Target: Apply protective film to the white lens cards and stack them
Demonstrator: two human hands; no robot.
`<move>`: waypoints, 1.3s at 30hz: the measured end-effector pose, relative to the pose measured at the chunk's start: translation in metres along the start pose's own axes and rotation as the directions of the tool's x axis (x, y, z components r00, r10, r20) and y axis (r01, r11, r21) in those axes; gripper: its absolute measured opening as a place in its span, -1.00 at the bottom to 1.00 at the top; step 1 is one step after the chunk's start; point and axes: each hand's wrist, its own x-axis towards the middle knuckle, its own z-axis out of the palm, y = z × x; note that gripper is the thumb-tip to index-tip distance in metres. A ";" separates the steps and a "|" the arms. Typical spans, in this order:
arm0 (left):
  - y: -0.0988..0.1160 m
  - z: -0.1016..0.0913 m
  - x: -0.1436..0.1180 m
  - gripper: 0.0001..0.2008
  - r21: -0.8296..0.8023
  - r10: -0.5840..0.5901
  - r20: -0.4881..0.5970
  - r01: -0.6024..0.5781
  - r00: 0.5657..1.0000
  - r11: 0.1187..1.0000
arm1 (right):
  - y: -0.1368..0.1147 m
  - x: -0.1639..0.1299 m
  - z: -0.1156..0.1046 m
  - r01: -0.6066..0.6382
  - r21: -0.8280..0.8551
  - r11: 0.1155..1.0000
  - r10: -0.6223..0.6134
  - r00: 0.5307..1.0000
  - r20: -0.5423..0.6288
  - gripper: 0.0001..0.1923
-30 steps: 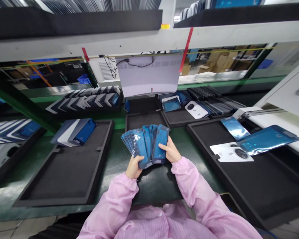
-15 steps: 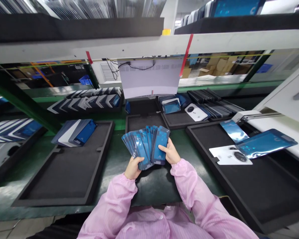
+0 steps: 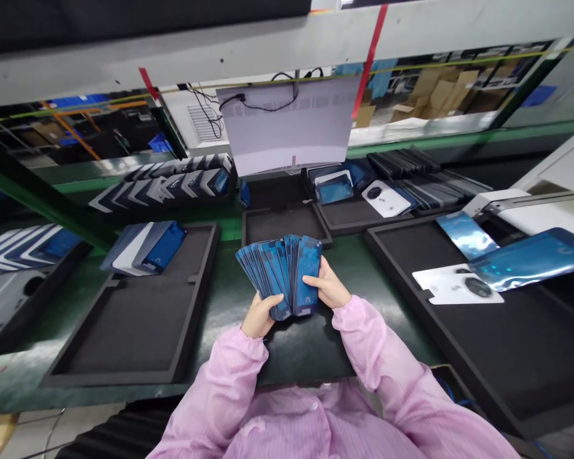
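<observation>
— Can we read anything on the white sheet (image 3: 291,127) hanging from the shelf rail?
— No. We make out faint rows of dots along its top edge and a few small coloured bars near its bottom edge, but no letters or numbers.
— And the fan of blue film sheets (image 3: 282,274)?
— We see only a pale curved outline printed on the front one, no wording.
— The white phone back covers (image 3: 390,199) further off?
— A dark round camera ring on each; any marks there are too small for us to read.
</observation>
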 end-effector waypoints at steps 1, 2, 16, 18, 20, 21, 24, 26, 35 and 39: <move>0.000 -0.001 0.000 -0.45 -0.008 -0.012 -0.017 0.012 1.000 1.000 | 0.000 0.001 -0.002 0.002 0.001 1.000 -0.001 1.000 -0.011 -0.31; 0.000 -0.001 0.000 -0.47 -0.012 -0.016 -0.032 0.016 0.999 1.000 | 0.000 0.001 -0.003 0.002 0.004 1.000 -0.002 1.000 -0.019 -0.31; 0.000 -0.004 0.002 -0.54 -0.052 0.007 -0.013 -0.008 1.000 0.999 | -0.002 0.000 -0.001 -0.004 -0.022 1.000 0.004 1.000 -0.001 -0.30; 0.001 -0.006 0.002 -0.54 -0.058 -0.003 -0.029 0.002 1.000 0.998 | -0.001 0.001 -0.003 -0.021 -0.029 0.999 0.021 1.000 0.002 -0.31; 0.001 -0.007 0.003 -0.55 -0.048 0.002 -0.030 -0.003 1.000 0.999 | -0.001 0.001 -0.003 -0.010 -0.032 0.999 0.010 1.000 -0.005 -0.29; 0.000 -0.007 0.004 -0.55 -0.042 0.002 -0.028 -0.004 1.000 0.999 | 0.000 0.001 -0.003 0.002 -0.032 0.999 -0.002 1.000 -0.012 -0.29; -0.001 -0.006 0.005 -0.54 -0.030 0.012 -0.018 -0.012 1.000 0.999 | 0.000 0.001 -0.001 0.035 -0.035 0.999 -0.037 0.999 -0.036 -0.27; -0.002 -0.006 0.006 -0.52 -0.026 0.042 -0.008 -0.042 0.999 0.999 | 0.000 0.001 0.001 0.049 -0.042 0.998 -0.051 0.997 -0.052 -0.27; -0.004 -0.004 0.004 -0.54 0.003 0.101 0.073 -0.101 0.992 0.995 | 0.001 -0.001 0.002 0.037 -0.066 0.997 -0.038 0.999 -0.014 -0.26; 0.002 -0.005 0.002 -0.52 -0.027 0.049 0.069 -0.047 0.996 0.999 | 0.004 -0.001 0.001 0.040 -0.059 0.997 -0.041 0.999 -0.005 -0.26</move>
